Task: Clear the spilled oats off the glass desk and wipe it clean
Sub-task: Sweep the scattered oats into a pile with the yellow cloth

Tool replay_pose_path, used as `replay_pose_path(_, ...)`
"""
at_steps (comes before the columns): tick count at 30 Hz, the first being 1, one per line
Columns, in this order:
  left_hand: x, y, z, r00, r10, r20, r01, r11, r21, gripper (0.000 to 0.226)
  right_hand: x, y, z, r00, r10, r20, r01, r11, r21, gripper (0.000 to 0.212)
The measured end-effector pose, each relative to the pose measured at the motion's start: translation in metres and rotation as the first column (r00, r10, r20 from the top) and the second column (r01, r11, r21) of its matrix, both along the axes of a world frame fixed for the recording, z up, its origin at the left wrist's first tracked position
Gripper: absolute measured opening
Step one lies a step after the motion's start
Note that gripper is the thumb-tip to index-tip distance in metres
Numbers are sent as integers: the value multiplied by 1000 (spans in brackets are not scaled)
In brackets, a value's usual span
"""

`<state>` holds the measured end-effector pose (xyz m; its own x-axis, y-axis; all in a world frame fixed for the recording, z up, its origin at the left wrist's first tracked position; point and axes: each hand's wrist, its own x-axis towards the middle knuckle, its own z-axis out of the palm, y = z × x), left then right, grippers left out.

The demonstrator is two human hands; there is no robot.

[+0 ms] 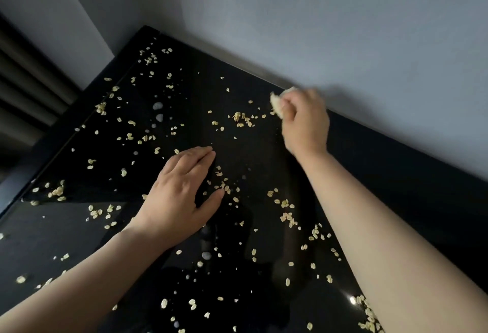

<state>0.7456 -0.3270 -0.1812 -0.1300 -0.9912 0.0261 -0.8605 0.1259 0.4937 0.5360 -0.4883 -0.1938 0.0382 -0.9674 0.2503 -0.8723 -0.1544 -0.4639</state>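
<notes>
Grey wall [317,29] behind, black glass worktop [250,153] tilted across the view, strewn corner to corner with pale oats [241,118], singly and in small clusters, thickest near the front right edge. Left hand [184,192] laid flat on the glass mid-worktop, fingers straight and together, thumb spread, with a loose drift of flakes just beside the thumb. Right hand [303,118] up by the far edge near the wall, fingers curled, pinching a pale clump [276,106]; blurred, so cannot tell whether gathered flakes or a scrap of tissue.

Judged early in the clearing: nearly all of the spill unswept, no wiping yet. Probably very light, dry and brittle, quick to skid on slick glass. Better herded with the side of a flat palm into 1 heap towards an edge than pinched up singly. Gentle strokes, or off over the rim.
</notes>
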Motion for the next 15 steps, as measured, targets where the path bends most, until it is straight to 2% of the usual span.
replay_pose_path(4, 5, -2, 1, 999, -23, -46, 22, 1000, -6, 65, 11, 68, 1, 949, 304, 81, -308, 951, 32, 11)
replay_pose_path(7, 10, -3, 0, 997, -49, -66, 47, 998, -30, 64, 6, 105, 12, 908, 376, 183, -399, 910, 114, 5)
replay_pose_path(10, 13, -2, -3, 995, -65, -82, 61, 997, -42, 64, 0, 96, 29, 920, 315, 232, -337, 939, 62, 10)
replay_pose_path(13, 14, -1, -4, 994, -77, -75, 73, 996, -55, 66, -1, 44, 40, 970, 163, 180, -163, 987, -14, 12)
replay_pose_path(15, 14, 0, -5, 994, -90, -56, 87, 995, -57, 69, 2, 3, 34, 983, 41, 178, -40, 999, -9, 13)
